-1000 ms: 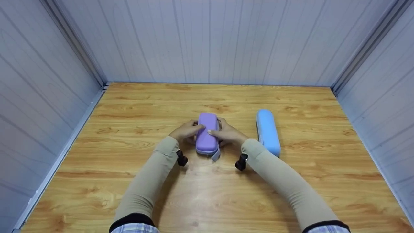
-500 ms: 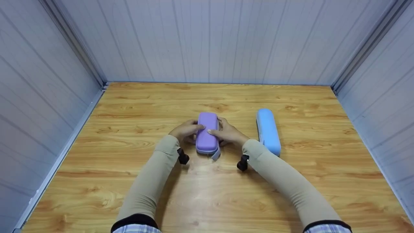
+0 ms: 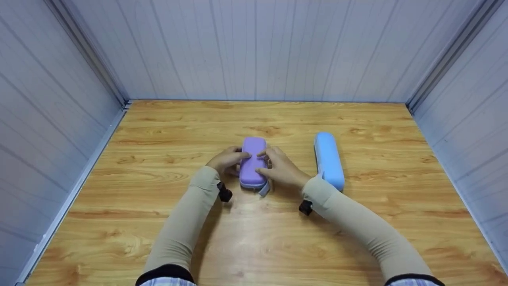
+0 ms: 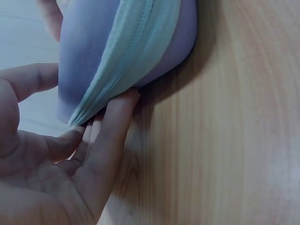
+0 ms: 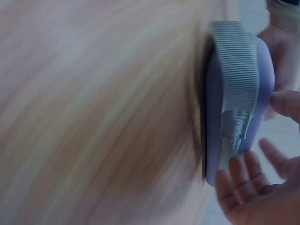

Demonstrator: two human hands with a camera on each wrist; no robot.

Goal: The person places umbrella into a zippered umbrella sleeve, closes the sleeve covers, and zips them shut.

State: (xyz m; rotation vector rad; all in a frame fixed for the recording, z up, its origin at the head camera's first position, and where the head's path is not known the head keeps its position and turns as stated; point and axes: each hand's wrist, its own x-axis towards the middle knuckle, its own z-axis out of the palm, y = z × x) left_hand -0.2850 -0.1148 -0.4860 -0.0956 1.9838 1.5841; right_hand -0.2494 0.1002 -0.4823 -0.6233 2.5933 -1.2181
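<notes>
A purple zip-up hard case (image 3: 253, 171) lies lengthwise on the table, with a pale grey zipper band round its side and a grey ribbed strap (image 5: 237, 65) at one end. My left hand (image 3: 228, 159) holds its left side, thumb on the lid and fingers low along the edge; in the left wrist view fingertips (image 4: 123, 101) touch the zipper band. On the other side is my right hand (image 3: 282, 167), its thumb at the lid and its index finger lifted over the top. The right wrist view has its other fingers (image 5: 240, 174) loosely bent beside the zipper band.
A light blue zip-up case (image 3: 330, 161) of similar shape lies to the right, close to the right forearm. The wooden table (image 3: 246, 242) is enclosed by pale panelled walls (image 3: 254, 51) at the back and both sides.
My right hand has loosened from the purple case's right side: its index finger has come up over the lid, and the wrist has shifted slightly right. The left hand and both cases stay put.
</notes>
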